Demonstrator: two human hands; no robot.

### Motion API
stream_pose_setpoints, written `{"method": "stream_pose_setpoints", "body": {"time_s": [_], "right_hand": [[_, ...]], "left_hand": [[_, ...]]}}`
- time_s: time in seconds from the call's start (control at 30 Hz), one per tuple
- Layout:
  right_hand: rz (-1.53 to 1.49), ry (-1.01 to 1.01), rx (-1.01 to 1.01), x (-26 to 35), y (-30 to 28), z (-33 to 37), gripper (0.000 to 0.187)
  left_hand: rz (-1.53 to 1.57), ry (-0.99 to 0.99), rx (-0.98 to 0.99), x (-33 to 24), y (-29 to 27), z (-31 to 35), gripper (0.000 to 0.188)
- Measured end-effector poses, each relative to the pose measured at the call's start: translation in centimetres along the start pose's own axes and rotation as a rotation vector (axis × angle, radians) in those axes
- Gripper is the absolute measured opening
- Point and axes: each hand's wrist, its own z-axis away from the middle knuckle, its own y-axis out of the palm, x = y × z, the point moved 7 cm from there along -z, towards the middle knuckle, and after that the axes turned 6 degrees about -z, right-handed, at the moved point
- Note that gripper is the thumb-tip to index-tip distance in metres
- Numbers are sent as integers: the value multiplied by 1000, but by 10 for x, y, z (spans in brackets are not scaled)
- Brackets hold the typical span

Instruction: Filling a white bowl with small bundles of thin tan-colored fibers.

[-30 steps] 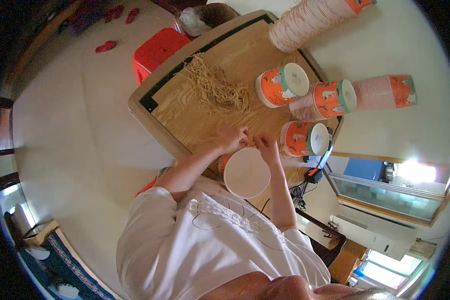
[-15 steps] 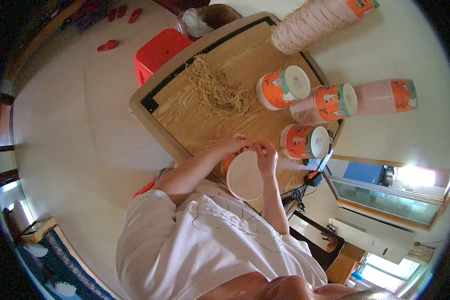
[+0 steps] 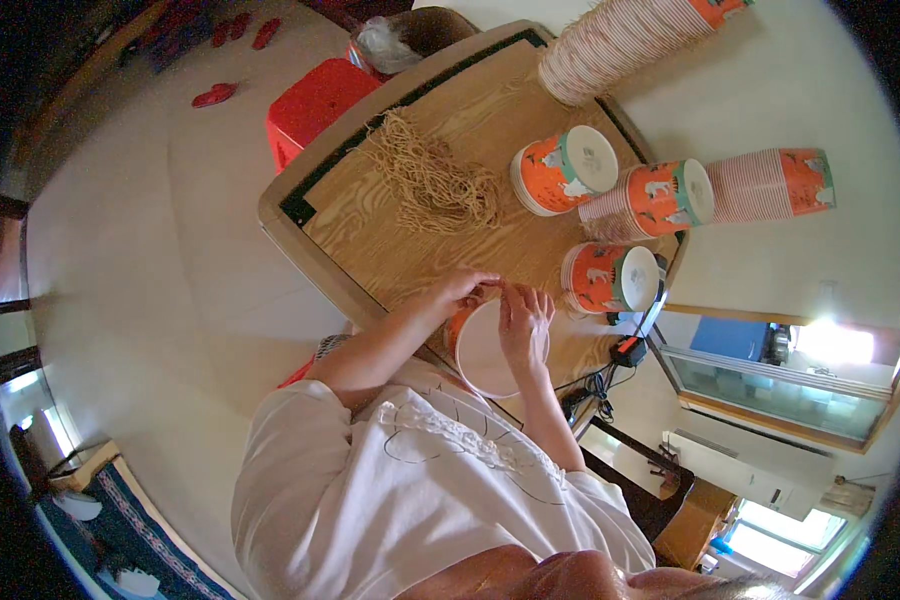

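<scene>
Close to my body is an orange paper tub [image 3: 481,350], its round white end toward me. My left hand [image 3: 468,287] is at the tub's far rim, fingers curled and pinched together. My right hand [image 3: 526,322] reaches across the white end, with thumb and forefinger meeting by the left fingertips and the other fingers stretched out. Whatever the fingertips pinch is too small to make out. A loose bundle of tan twine [image 3: 435,180] lies on the wooden table [image 3: 370,240] beyond my left hand.
Upside-down orange tubs stand at the right: a short stack [image 3: 565,172], another stack [image 3: 610,278], and a longer one [image 3: 660,198]. A tall tub stack [image 3: 630,50] is at the far edge. Black cables [image 3: 598,390] lie by the right edge, and a red stool [image 3: 320,105] stands beyond the table.
My right hand has turned and come lower over the tub's white end, with its fingers straighter. My left hand stays nearly in place.
</scene>
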Motion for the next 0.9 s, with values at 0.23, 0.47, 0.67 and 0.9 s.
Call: {"method": "stream_pose_setpoints", "body": {"time_s": [0.23,0.47,0.67,0.9], "right_hand": [[-57,-50,51,1,-4,-1,26],[-241,11,102,-25,14,5,22],[-743,340,215,-57,40,-4,19],[-825,455,354,-70,61,-3,15]], "left_hand": [[53,-63,58,16,-9,-22,15],[-6,-52,88,15,-9,-16,13],[-98,16,79,12,-11,-16,16],[-342,114,-76,-3,-18,-7,18]]}}
